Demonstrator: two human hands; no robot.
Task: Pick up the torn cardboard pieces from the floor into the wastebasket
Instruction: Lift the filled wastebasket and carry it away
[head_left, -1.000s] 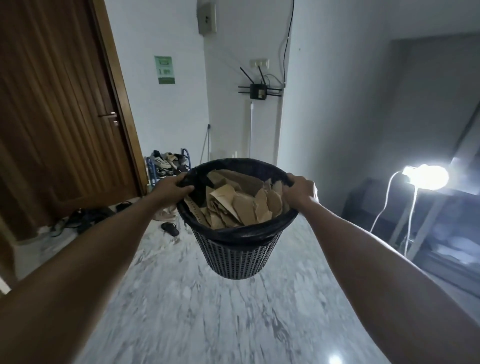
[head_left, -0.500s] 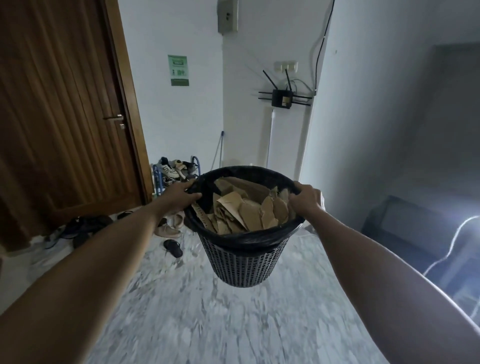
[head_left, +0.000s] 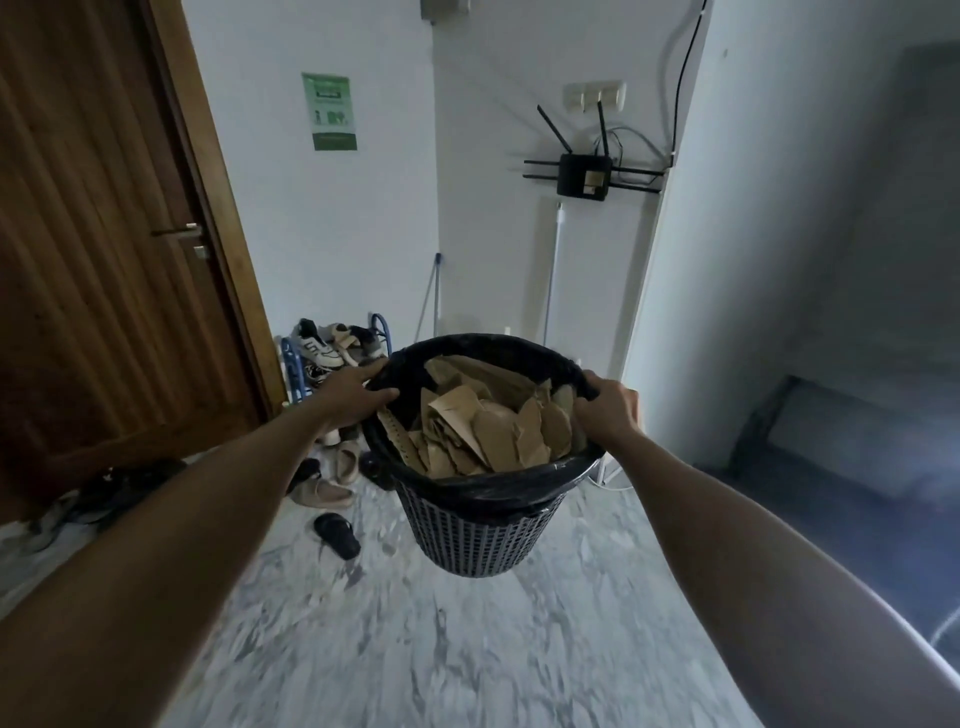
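Note:
I hold a dark mesh wastebasket (head_left: 475, 535) lined with a black bag up off the marble floor, at the middle of the view. Torn brown cardboard pieces (head_left: 483, 426) fill it to near the rim. My left hand (head_left: 353, 392) grips the left side of the rim. My right hand (head_left: 605, 408) grips the right side. No cardboard shows on the floor in view.
A wooden door (head_left: 104, 249) stands at the left. A blue shoe rack (head_left: 332, 353) and loose sandals (head_left: 336, 534) lie ahead on the left. A router (head_left: 584, 176) hangs on the far wall. A white wall corner (head_left: 675, 260) and dark furniture (head_left: 857, 441) are at the right.
The view has turned left and moved toward the far wall; the bright lamp at the right has left the view. Both hands keep their grip on the basket.

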